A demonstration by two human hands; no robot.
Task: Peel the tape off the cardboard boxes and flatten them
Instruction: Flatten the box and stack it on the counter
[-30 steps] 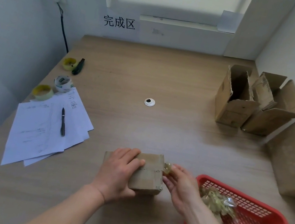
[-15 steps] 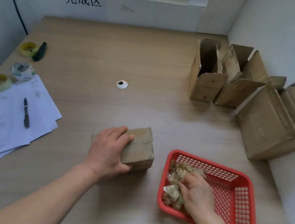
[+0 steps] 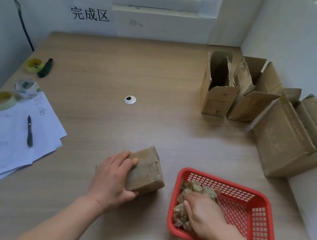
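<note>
A small closed cardboard box (image 3: 145, 172) lies on the wooden table near its front edge, with tape seams across its top. My left hand (image 3: 113, 179) grips it from the left, fingers over the top and thumb on the near side. To its right stands a red plastic basket (image 3: 246, 190) holding a wad of crumpled peeled tape (image 3: 198, 189). My right hand (image 3: 203, 217) is inside the basket, on top of the wad, with its fingers curled down into the tape.
Two opened cardboard boxes (image 3: 218, 92) (image 3: 250, 93) stand at the back right, with a larger box (image 3: 288, 139) tipped against the right wall. On the left lie papers (image 3: 0, 145), a pen (image 3: 30, 131) and tape rolls (image 3: 1, 100). A cable grommet (image 3: 130, 99) sits mid-table.
My right hand carried a piece of tape from the box's right end into the red basket and stays on the wad. My left hand kept its grip on the box.
</note>
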